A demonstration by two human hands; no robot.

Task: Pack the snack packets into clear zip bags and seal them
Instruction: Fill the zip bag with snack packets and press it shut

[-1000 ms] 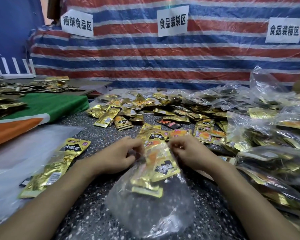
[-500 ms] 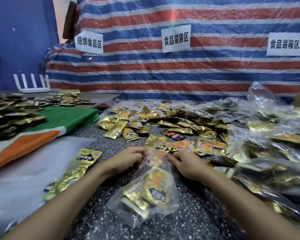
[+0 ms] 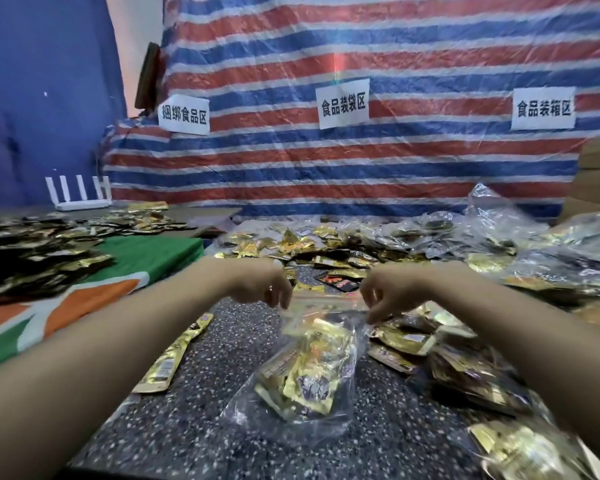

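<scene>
A clear zip bag (image 3: 302,407) with several gold snack packets (image 3: 309,382) inside hangs above the speckled dark table (image 3: 194,441). My left hand (image 3: 269,285) pinches the bag's top left corner. My right hand (image 3: 383,294) pinches the top right corner. The zip strip is stretched flat between my two hands. The bag's bottom rests on or just above the table; the blur hides which.
Loose gold packets (image 3: 312,251) lie heaped behind the bag. Filled clear bags (image 3: 520,265) pile up on the right. Two gold packets (image 3: 174,355) lie left of the bag. A green and orange cloth (image 3: 94,292) covers the left. A striped tarp (image 3: 361,161) with paper signs hangs behind.
Both hands have lifted the bag by its top edge and moved apart along the zip strip. The packets have slid to the bag's bottom. The camera has tilted upward.
</scene>
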